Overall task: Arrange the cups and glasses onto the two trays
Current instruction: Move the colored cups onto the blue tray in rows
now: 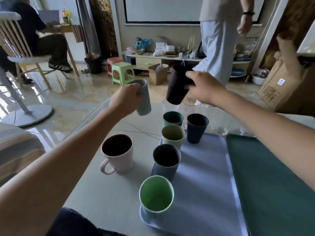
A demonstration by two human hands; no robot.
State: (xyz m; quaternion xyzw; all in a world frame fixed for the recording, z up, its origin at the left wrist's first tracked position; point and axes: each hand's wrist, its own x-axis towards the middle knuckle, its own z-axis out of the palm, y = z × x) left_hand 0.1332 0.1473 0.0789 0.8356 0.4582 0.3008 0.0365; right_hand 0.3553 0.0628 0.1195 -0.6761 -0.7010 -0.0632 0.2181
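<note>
My left hand [127, 99] grips a pale blue cup [143, 101] held in the air above the table's far side. My right hand [202, 87] grips a black ribbed cup [177, 86], tilted, also in the air. A lilac tray [208, 176] carries a green cup [156, 195], a grey-blue cup [165, 161], an olive cup [173, 136] and a navy cup [196, 127]. A teal cup [173, 118] stands just beyond the tray. A dark green tray [272, 176] lies to the right. A pink mug [117, 153] stands on the table left of the lilac tray.
The glass-topped table [95, 184] ends at a far edge near my hands. A person stands beyond it on the right [219, 40]; another sits at the back left [34, 31]. A cardboard box [286, 86] and a green stool [121, 72] stand on the floor.
</note>
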